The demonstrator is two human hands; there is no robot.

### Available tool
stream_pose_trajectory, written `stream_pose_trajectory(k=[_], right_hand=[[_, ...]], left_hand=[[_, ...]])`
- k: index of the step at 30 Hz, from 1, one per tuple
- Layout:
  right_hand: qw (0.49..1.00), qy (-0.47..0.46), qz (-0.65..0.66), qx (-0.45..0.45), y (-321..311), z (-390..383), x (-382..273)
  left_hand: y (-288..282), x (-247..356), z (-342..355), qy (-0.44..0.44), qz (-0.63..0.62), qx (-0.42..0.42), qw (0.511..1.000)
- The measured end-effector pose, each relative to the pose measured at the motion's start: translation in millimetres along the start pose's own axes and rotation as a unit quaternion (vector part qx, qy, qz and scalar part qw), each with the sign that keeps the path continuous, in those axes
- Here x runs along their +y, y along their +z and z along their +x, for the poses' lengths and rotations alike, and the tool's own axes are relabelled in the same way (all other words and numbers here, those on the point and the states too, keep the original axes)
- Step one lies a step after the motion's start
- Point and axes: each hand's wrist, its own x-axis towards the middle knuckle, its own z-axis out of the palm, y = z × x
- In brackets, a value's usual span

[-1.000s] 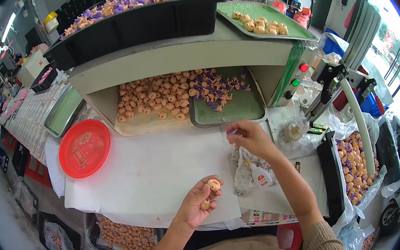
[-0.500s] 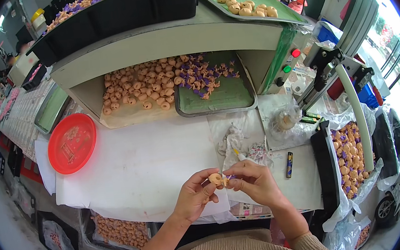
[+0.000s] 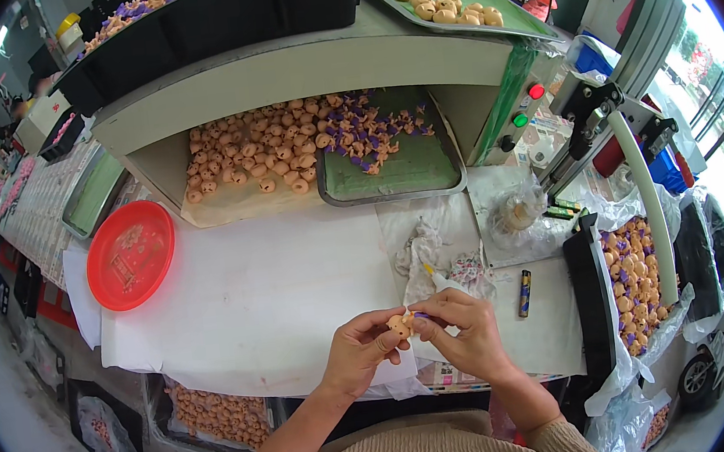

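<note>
My left hand (image 3: 362, 354) has its fingers closed round a small tan round head piece (image 3: 400, 327). My right hand (image 3: 462, 337) pinches a small purple-and-tan piece (image 3: 420, 318) against that head, where the two sets of fingertips meet. Just beyond my right hand, a glue bottle (image 3: 440, 281) with a yellow nozzle lies on a crumpled cloth (image 3: 417, 247). A dark battery-like cylinder (image 3: 524, 293) lies to the right on the white paper (image 3: 248, 317).
A red plate (image 3: 126, 251) sits left. The shelf recess holds many heads (image 3: 252, 149) and a green tray (image 3: 391, 170) of purple pieces. A press (image 3: 585, 123) and lined crate (image 3: 637, 285) stand right; a black bin (image 3: 209, 30) and tray (image 3: 516, 16) sit on top.
My right hand has come down to my left hand with the purple piece, which now touches the head. Over the last half second both hands only shift slightly.
</note>
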Motion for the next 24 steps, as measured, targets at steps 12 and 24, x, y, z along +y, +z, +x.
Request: stream_pose_trajectory(k=[12, 24], right_hand=[[1.0, -0.018, -0.018, -0.004, 3.1, 0.8, -1.7], [0.956, -0.183, -0.161, 0.164, -75.9, 28.4, 14.0]], left_hand=[[3.1, 6.2, 1.2, 0.025, 0.019, -0.01, 0.999], [6.3, 10.1, 13.9, -0.033, -0.066, -0.003, 0.997]])
